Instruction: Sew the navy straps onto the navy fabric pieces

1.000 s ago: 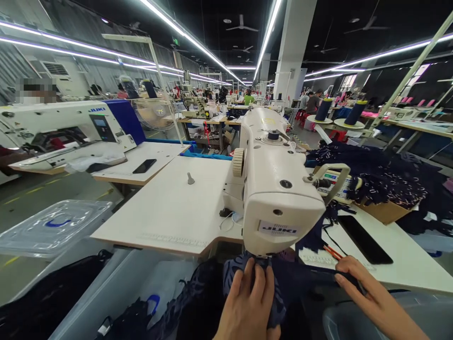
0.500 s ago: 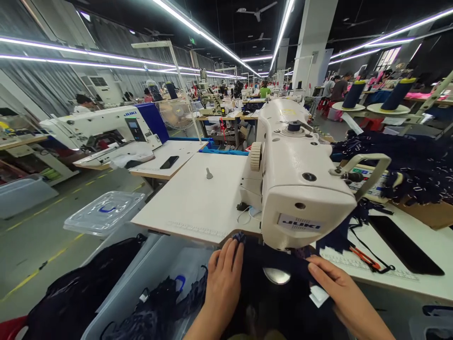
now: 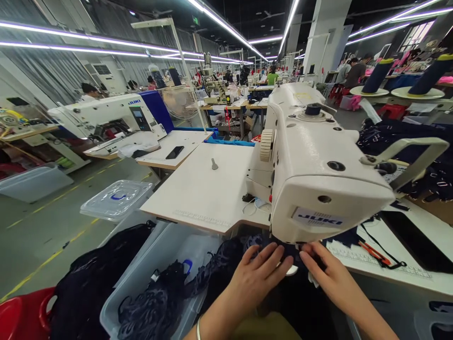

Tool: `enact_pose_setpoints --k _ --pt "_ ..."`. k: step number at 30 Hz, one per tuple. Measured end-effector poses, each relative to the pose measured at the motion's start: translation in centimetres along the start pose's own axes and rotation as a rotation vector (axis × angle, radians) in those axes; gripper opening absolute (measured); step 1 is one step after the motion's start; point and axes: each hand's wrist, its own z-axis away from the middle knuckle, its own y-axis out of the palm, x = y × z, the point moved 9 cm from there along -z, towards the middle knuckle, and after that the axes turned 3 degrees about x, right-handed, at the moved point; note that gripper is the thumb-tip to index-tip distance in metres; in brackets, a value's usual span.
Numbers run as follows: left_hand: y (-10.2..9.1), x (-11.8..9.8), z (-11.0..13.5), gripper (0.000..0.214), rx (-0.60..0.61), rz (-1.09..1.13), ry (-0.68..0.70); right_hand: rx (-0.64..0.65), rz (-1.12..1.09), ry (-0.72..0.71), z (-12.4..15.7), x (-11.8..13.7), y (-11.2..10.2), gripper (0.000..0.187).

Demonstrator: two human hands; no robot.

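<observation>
A white JUKI sewing machine [image 3: 311, 189] stands before me. Dark navy fabric [image 3: 226, 259] lies below its head, and part of it blends into the dark area by my lap. My left hand [image 3: 260, 274] rests on the fabric with its fingers stretched out and slightly apart. Close to the needle area, my right hand [image 3: 329, 271] pinches the fabric's edge between thumb and fingers. A shiny pale piece [image 3: 292, 270] shows partly from under my left fingertips. The machine head and my hands hide the needle and the exact spot between them.
A clear plastic bin [image 3: 163, 245] with navy straps stands at left, beside a dark fabric heap [image 3: 95, 278] and a red tub [image 3: 24, 311]. Orange-handled snips [image 3: 375, 252] and a black slab [image 3: 417, 241] lie at right. A metal piece [image 3: 214, 164] sits on the table.
My left hand has moved right, from the fabric's left edge to near the needle area, its fingers now spread. My right hand stays near the machine head. The view has shifted.
</observation>
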Motion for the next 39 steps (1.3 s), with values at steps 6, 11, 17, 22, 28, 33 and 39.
enact_pose_setpoints --k 6,11,17,22,28,33,39 --pt "0.2 -0.1 0.4 0.039 0.007 0.003 -0.023 -0.003 0.044 -0.123 -0.5 1.3 0.2 0.028" --pt "0.3 -0.1 0.4 0.037 -0.016 -0.006 -0.045 0.018 0.094 -0.156 -1.5 1.2 0.3 0.031" --pt "0.4 0.1 0.3 0.036 -0.032 -0.006 -0.089 0.036 0.124 -0.122 -1.9 0.0 0.6 0.035" --pt "0.8 0.1 0.3 0.036 -0.034 -0.013 -0.100 0.047 0.139 -0.092 -1.9 -0.5 0.9 0.035" --pt "0.6 0.1 0.3 0.036 -0.062 -0.049 -0.116 -0.002 0.176 -0.100 -1.7 -0.9 0.8 0.037" --pt "0.7 0.1 0.3 0.036 -0.063 -0.049 -0.126 -0.046 0.195 -0.121 -1.5 -0.8 0.6 0.036" --pt "0.5 0.2 0.2 0.034 -0.068 -0.019 -0.135 -0.047 0.198 -0.123 -1.6 -0.8 0.6 0.036"
